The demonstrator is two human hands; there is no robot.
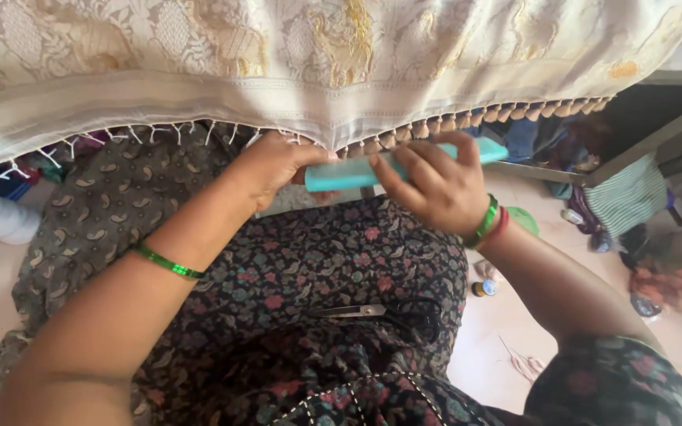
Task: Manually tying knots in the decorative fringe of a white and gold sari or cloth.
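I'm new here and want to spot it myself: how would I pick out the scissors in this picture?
Start at the cream and gold fabric hanging across the top, then drop past the two hands and the teal comb to the person's flowered lap. The scissors lie flat there, below the right hand. Their silvery blades and black handles are the only metal thing on the dark printed cloth.

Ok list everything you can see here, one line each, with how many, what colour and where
Woven cloth: one, cream and gold, draped across the top, tassels on its lower edge.
Teal tool: one, flat and long, held below the fringe.
Scissors: one pair, dark handles, on the lap.
Floral garment: one, dark printed, over the lap.
Small bottle: one, blue cap, on the floor at right.
Bangles: green on the left wrist, green and red on the right.
Left hand: fingers at the fringe.
Right hand: fingers gripping the teal tool.
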